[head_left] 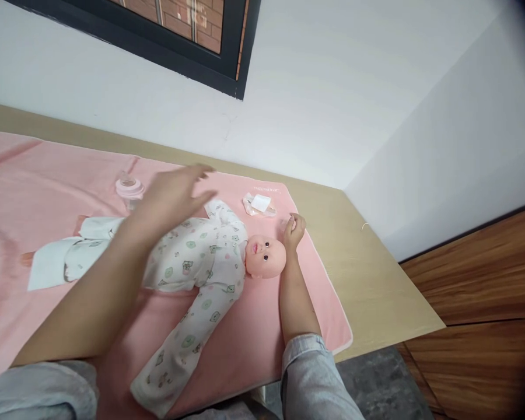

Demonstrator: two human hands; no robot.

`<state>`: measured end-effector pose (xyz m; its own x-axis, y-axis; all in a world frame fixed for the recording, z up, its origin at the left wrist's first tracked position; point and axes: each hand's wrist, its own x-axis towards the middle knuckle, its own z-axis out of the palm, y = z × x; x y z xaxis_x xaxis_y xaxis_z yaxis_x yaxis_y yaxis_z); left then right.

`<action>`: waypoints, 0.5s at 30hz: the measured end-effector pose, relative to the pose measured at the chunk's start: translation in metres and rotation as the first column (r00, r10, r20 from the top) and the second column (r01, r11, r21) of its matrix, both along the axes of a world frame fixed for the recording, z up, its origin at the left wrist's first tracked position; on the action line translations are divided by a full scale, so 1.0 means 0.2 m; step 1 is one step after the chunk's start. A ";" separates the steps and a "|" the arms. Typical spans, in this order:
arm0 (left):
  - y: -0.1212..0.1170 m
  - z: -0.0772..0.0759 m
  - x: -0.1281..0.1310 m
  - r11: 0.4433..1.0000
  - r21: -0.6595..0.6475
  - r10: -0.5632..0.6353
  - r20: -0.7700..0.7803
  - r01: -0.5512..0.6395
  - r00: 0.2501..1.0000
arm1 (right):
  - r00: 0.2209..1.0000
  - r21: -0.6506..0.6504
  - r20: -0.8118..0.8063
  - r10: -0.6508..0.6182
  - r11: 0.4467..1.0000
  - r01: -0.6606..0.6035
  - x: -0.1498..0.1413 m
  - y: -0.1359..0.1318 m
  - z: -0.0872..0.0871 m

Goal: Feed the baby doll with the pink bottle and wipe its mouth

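A baby doll (266, 256) lies on its back on a pink blanket (262, 326), wearing a white printed top (188, 256) and white trousers (48, 265). Over the doll's chest and far arm reaches my left hand (172, 195), open, thumb and fingers apart, slightly blurred by motion. Beside the top of the doll's head is my right hand (294, 232), its fingers curled closed; anything inside them is too small to make out. Between the hands, farther back, a small clear packet with a white label (260, 203) rests on the blanket. My left forearm hides part of the doll's waist.
A baby bottle with a pink collar (130, 188) is on the blanket behind the doll's legs. The wooden tabletop (350, 262) shows beyond the blanket's right edge. A white wall (306, 105) with a dark-framed window (227, 70) rises behind; wood-grain cabinets (485, 280) stand at right.
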<state>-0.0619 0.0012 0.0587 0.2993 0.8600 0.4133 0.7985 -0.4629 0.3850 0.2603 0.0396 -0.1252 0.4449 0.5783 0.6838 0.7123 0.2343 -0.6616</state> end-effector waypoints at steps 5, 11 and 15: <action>0.11 -0.08 0.43 0.873 -0.350 -0.438 -0.252 0.341 0.863 | 0.981 -0.120 0.083 0.173 0.979 -0.162 -0.03 -0.01 -0.01; 0.30 -0.23 0.74 0.734 -0.611 -0.554 -0.286 0.297 0.782 | 0.948 -0.229 -0.079 0.310 0.920 -0.319 -0.06 0.03 -0.04; 0.38 -0.33 0.83 0.632 -0.717 -0.601 -0.214 0.294 0.770 | 0.922 -0.208 -0.211 0.326 0.906 -0.368 -0.06 0.05 -0.07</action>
<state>0.1049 0.0762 -0.0064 0.7175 0.5656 -0.4066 0.6966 -0.5846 0.4160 0.2478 0.0495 -0.1389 0.2815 0.8534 0.4388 0.4887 0.2661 -0.8309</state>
